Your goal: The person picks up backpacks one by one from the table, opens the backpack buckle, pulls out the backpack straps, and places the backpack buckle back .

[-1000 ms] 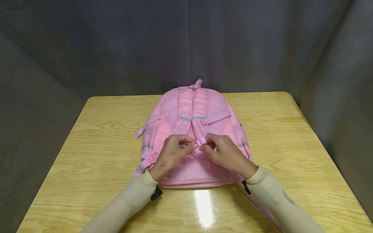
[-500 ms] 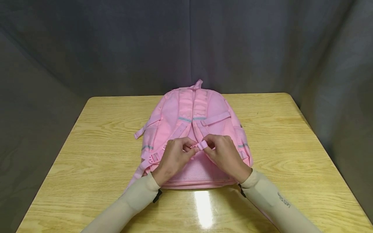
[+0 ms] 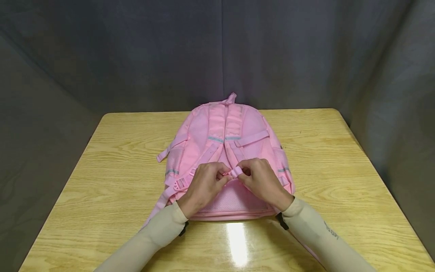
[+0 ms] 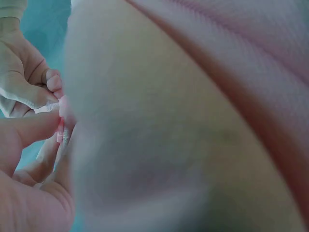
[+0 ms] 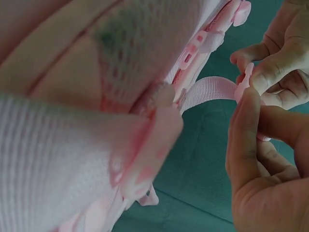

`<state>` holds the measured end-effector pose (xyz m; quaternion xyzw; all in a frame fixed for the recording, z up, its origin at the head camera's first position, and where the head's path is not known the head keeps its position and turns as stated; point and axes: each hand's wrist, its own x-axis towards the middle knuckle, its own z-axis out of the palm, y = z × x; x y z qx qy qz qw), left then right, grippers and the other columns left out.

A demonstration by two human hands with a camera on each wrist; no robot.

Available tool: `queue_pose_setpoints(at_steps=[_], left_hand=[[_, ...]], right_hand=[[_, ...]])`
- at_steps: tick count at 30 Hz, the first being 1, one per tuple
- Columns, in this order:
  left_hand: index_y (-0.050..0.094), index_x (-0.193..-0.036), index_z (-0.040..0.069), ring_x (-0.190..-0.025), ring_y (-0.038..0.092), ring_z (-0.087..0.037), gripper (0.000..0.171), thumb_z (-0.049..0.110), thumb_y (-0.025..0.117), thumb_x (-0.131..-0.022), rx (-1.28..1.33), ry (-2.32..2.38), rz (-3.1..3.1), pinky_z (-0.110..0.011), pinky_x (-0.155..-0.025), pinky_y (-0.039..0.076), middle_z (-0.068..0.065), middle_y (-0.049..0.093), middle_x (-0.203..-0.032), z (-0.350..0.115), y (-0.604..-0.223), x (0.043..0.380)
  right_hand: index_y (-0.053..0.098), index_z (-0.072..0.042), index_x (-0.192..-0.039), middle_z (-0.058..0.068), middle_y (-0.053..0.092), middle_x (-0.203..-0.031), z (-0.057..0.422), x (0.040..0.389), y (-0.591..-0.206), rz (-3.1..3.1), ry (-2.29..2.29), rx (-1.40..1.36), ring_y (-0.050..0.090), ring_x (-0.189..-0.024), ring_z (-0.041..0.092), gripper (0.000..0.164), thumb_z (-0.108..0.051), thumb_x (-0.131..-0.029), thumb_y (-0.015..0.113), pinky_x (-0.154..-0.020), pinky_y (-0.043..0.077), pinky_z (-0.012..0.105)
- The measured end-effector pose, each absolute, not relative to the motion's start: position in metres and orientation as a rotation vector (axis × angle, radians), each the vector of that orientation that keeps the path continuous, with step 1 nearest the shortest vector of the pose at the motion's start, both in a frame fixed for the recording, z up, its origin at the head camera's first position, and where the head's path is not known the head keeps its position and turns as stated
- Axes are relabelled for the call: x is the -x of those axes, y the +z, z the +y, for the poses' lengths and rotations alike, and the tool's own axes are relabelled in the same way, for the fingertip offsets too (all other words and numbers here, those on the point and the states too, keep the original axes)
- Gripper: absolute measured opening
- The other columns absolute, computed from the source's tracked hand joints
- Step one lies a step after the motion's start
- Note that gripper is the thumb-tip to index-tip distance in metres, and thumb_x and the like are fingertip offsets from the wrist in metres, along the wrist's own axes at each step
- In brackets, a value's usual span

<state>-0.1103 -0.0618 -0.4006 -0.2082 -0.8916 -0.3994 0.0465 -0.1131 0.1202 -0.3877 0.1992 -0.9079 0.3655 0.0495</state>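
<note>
A pink backpack (image 3: 238, 200) lies on the table with its shoulder straps facing up. Over its lower back panel both hands meet at a pink strap (image 3: 236, 172) and a small pink plastic buckle (image 5: 245, 84). My left hand (image 3: 202, 185) pinches the buckle between thumb and fingers. Just to its right, my right hand (image 3: 261, 183) pinches the webbing in a short fold beside the buckle. In the right wrist view the webbing curves from the bag to the buckle. Fingers partly hide how the strap threads through it.
A second pink buckle (image 3: 181, 184) sits on the strap at the bag's lower left. A loose strap end (image 3: 162, 156) sticks out on the left. The wooden table (image 3: 115, 158) extends around the bag, with a dark curtain (image 3: 163, 53) behind.
Both hands have come slightly lower, and the right forearm has shifted a little left. The webbing fold between the hands has changed angle slightly. The backpack has stayed in place.
</note>
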Motion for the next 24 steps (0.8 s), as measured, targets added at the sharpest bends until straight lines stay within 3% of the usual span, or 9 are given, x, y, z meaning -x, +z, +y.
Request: queue_pose_setpoints(at_steps=[14, 21, 24], left_hand=[[0.076, -0.091, 0.009, -0.068, 0.062, -0.006, 0.009, 0.007, 0.079, -0.083, 0.695, -1.144, -2.711, -0.021, -0.063, 0.050, 0.002, 0.073, -0.078, -0.0626, -0.3966, 0.1070], [0.075, -0.089, 0.011, -0.068, 0.064, -0.004, 0.008, 0.013, 0.080, -0.083, 0.606, -1.278, -2.701, -0.023, -0.066, 0.051, 0.004, 0.072, -0.075, -0.0616, -0.3931, 0.1084], [0.075, -0.088, 0.011, -0.067, 0.064, -0.004, 0.007, 0.014, 0.080, -0.083, 0.620, -1.230, -2.704, -0.023, -0.065, 0.051, 0.005, 0.073, -0.075, -0.0602, -0.3937, 0.1083]], right_hand=[[0.073, -0.010, -0.075, -0.006, 0.062, -0.062, 0.1256, 0.1139, -0.3890, -2.796, 1.290, -0.583, 0.049, -0.057, 0.006, 0.016, 0.006, -0.076, 0.069, -0.051, 0.041, 0.020], [0.060, -0.013, -0.063, -0.009, 0.049, -0.054, 0.1243, 0.1131, -0.3836, -2.763, 1.111, -0.599, 0.042, -0.053, 0.005, 0.020, 0.002, -0.074, 0.069, -0.048, 0.034, 0.021], [0.063, -0.012, -0.064, -0.009, 0.047, -0.054, 0.1235, 0.1125, -0.3807, -2.801, 1.036, -0.600, 0.039, -0.052, 0.005, 0.020, 0.001, -0.076, 0.071, -0.047, 0.032, 0.021]])
